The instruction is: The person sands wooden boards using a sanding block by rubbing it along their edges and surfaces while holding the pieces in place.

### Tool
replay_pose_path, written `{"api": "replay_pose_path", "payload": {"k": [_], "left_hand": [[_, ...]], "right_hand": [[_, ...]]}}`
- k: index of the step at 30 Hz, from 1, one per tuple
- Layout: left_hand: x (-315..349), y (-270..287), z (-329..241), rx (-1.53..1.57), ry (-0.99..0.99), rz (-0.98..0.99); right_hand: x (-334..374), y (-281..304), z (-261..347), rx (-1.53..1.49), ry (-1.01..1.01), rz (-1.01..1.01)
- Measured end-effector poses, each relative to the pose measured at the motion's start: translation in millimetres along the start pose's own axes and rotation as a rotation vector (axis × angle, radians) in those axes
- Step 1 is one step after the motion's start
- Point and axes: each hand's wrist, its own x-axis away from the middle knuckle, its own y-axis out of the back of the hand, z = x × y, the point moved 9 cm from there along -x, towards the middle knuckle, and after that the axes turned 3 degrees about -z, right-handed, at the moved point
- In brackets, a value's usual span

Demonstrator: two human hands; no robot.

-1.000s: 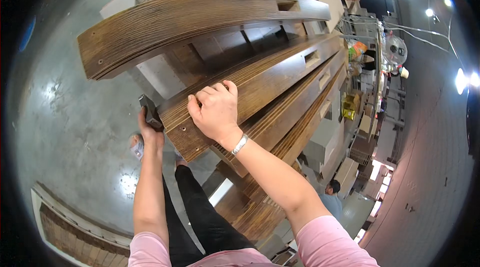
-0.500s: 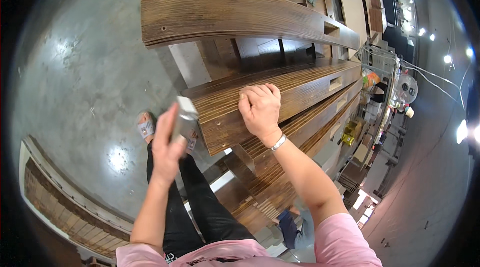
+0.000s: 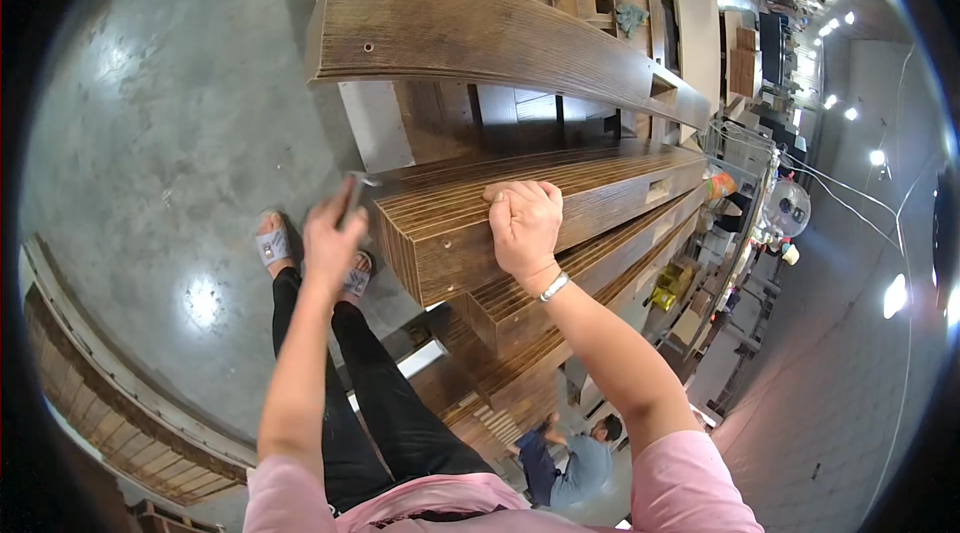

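Note:
A dark brown wooden beam [image 3: 590, 218] with a striped upper edge lies across the middle, its near end toward my left hand. My left hand [image 3: 328, 238] is off that end, its fingers closed around a small flat grey block [image 3: 358, 188]. It is slightly blurred and seen edge-on, so I cannot tell its exact kind. My right hand [image 3: 527, 223], a silver bracelet at its wrist, rests curled into a fist on the beam's upper edge. Whatever its fingers may hold is hidden.
Beyond lies another curved brown beam [image 3: 480, 33] with holes at its end. More striped beams [image 3: 530, 318] are stacked closer to me. A person [image 3: 580, 468] crouches at the lower right. A fan [image 3: 788, 208] stands at the right; grey floor [image 3: 180, 133] spreads at the left.
My left hand has moved slightly up and turned, so the block shows its thin side. The whole view has shifted a little; my right hand stays on the beam. The crouching person shows more fully.

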Motion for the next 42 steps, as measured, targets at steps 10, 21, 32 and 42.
{"api": "replay_pose_path", "payload": {"k": [10, 21, 32, 42], "left_hand": [[-13.4, -18.0, 26.8, 0.127, 0.065, 0.018], [-55.5, -37.7, 97.5, 0.214, 0.214, 0.168], [-83.5, -23.9, 117.2, -0.364, 0.101, 0.117], [23.0, -89.4, 143.5, 1.221, 0.572, -0.150]], "right_hand": [[-0.1, 1.5, -1.3, 0.033, 0.008, 0.059], [-2.6, 0.8, 0.6, 0.018, 0.014, 0.063], [6.1, 0.3, -5.8, 0.026, 0.007, 0.053], [8.8, 0.9, -10.0, 0.037, 0.029, 0.002]]}}
